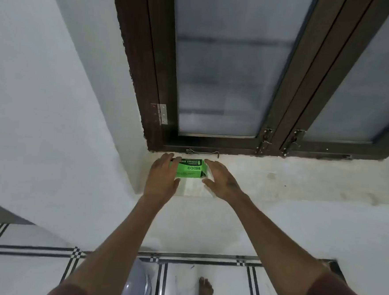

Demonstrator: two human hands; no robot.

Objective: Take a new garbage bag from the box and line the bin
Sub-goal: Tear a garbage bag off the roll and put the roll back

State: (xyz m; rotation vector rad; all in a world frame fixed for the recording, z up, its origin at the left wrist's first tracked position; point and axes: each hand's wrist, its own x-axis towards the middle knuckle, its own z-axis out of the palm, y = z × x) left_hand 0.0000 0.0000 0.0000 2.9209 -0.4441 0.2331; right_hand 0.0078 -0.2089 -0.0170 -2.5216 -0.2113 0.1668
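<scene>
A bright green garbage bag box [189, 169] lies on the white window sill [278, 178], close to the left wall corner. My left hand [162, 176] rests against the box's left end with its fingers laid over the top edge. My right hand [220, 178] is at the box's right end, fingers spread and thumb apart, touching or nearly touching it. Whether either hand grips the box is unclear. A grey bin [136, 284] shows partly at the bottom, under my left forearm.
A dark brown window frame [157, 75] with frosted panes rises behind the sill, with a metal hook latch [202, 152] at its base. A white wall [43, 90] closes the left side. Below is tiled floor [179, 282] and my bare foot [204, 291].
</scene>
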